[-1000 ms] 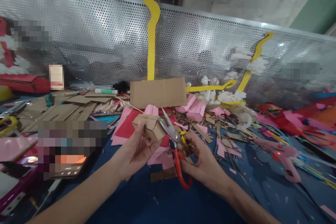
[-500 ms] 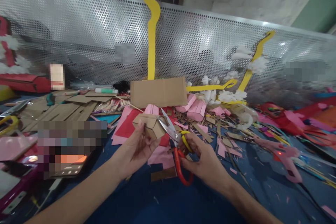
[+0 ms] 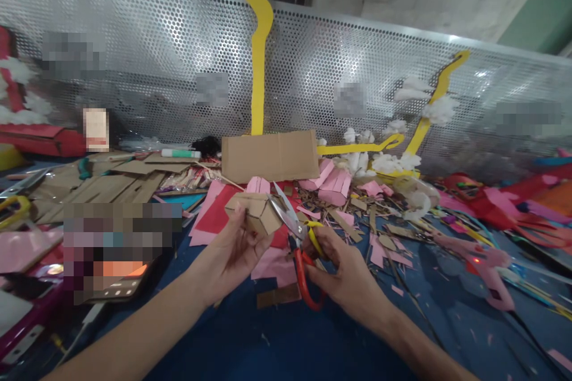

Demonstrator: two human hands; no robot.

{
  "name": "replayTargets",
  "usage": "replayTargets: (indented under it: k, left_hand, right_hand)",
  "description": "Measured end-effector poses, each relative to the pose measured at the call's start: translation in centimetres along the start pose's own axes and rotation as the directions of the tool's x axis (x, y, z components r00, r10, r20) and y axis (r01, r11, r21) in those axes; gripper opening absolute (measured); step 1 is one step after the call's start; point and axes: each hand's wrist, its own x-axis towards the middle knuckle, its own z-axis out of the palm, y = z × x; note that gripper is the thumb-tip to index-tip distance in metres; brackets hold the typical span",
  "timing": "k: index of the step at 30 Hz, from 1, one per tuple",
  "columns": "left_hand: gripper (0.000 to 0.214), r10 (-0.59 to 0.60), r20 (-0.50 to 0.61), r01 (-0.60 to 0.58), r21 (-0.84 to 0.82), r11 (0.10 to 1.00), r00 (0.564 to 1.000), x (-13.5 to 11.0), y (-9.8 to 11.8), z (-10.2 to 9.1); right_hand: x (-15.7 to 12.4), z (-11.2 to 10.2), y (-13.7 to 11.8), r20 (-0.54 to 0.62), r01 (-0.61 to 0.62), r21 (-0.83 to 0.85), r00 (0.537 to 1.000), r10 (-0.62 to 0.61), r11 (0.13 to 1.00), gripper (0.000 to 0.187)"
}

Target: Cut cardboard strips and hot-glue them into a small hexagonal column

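Change: the red handle loop sits a little higher and closer to the yellow one than a second ago, and the right hand has crept slightly up and left. The blades stay at the same corner of the cardboard, and the left hand has barely moved.
Meaning: judging by the narrowing handles, a snip into the cardboard edge is under way, with the blades not fully closed.
Left hand (image 3: 230, 256): raised above the table, palm towards the camera, thumb and fingers pinching a small folded brown cardboard piece (image 3: 254, 211) from below and behind.
Right hand (image 3: 348, 277): wrapped around the steel scissors with one red and one yellow handle (image 3: 292, 223), fingers through the loops, the blades pointing up and left.
Cardboard piece: held in the air between the hands, its right edge touching the scissor blades.
Beneath: a blue table top (image 3: 277, 345) strewn with pink and red paper sheets (image 3: 214, 214) and brown offcuts.
Behind: a plain brown cardboard rectangle (image 3: 270, 156) standing upright, and a tall yellow hook-shaped cutout (image 3: 258, 41) rising behind it against a perforated silver metal panel (image 3: 134, 59).
Left side: flat brown cardboard strips (image 3: 111, 187) and a green-and-white glue stick (image 3: 181, 155).
Right side: white cotton tufts (image 3: 393, 161) beside more yellow cutouts.
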Motion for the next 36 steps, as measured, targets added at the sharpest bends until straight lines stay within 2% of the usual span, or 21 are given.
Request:
replayTargets:
  k: [6,12,18,20,23,24,30,36]
  left_hand:
    - [0.028,-0.012,-0.005,0.012,-0.031,0.999,1.000,0.2,0.1,-0.2]
    - [0.023,-0.015,-0.047,0.014,-0.030,0.999,0.999,0.1,0.1,-0.1]
    - [0.024,-0.038,-0.047,0.037,-0.017,0.999,0.998,0.3,0.4,-0.1]
    - [0.025,-0.054,-0.025,0.054,-0.003,0.999,0.998,0.4,0.6,-0.1]
    - [0.029,-0.098,0.020,0.098,0.008,0.995,0.995,0.5,0.7,-0.1]
    - [0.031,-0.114,0.020,0.114,0.010,0.993,0.993,0.5,0.7,-0.1]
    - [0.032,-0.133,0.084,0.132,0.007,0.991,0.988,0.5,0.5,-0.4]
    - [0.038,-0.135,0.117,0.138,-0.017,0.990,0.984,0.1,0.6,-0.2]
  right_hand:
    - [0.0,-0.2,-0.1,-0.023,-0.015,-0.072,1.000,0.014,0.997,0.014]
    - [0.2,0.2,1.3,-0.075,-0.067,0.073,0.995,0.072,0.995,0.016]
    - [0.7,0.0,1.8,-0.172,-0.023,0.046,0.985,0.031,0.999,0.012]
    - [0.7,0.0,1.5,-0.172,-0.043,0.012,0.984,0.044,0.999,0.024]
    - [0.4,0.1,1.0,-0.145,-0.089,-0.049,0.986,0.081,0.995,0.060]
    - [0.3,0.1,0.8,-0.135,-0.084,-0.074,0.988,0.074,0.994,0.066]
    - [0.0,-0.3,-0.3,-0.149,0.087,-0.309,0.979,-0.138,0.947,0.032]
    - [-0.1,-0.4,-0.6,-0.158,0.075,-0.366,0.977,-0.142,0.927,0.037]
